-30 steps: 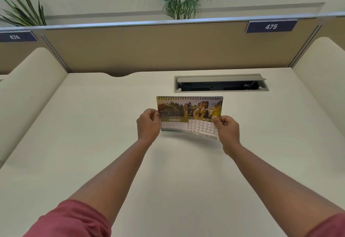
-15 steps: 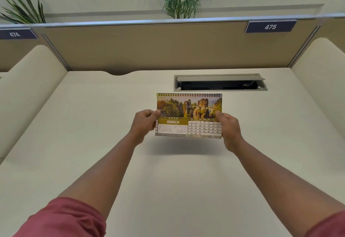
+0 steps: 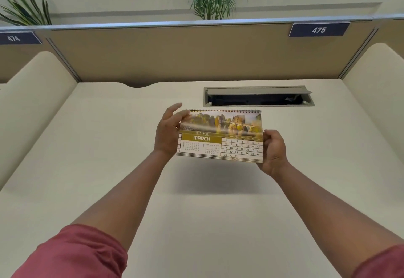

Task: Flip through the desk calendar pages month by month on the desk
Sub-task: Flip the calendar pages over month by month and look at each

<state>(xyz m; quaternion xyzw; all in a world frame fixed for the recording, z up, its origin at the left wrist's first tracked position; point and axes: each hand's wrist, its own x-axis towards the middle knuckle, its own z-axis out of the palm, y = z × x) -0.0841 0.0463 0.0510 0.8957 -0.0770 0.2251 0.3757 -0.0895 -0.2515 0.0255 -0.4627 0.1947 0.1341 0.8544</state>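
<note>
Holding the desk calendar (image 3: pixel 220 137) above the desk (image 3: pixel 87 168), near the cable tray (image 3: pixel 259 96), we show the MARCH page toward the camera. Our right hand (image 3: pixel 274 153) is closed on the calendar's right edge, thumb on the front. Our left hand (image 3: pixel 168 133) lies against the left edge with its fingers (image 3: pixel 175 108) spread and extended; whether it grips, we cannot tell.

Head view, angled down, desk (image 3: pixel 109 190) close
</note>
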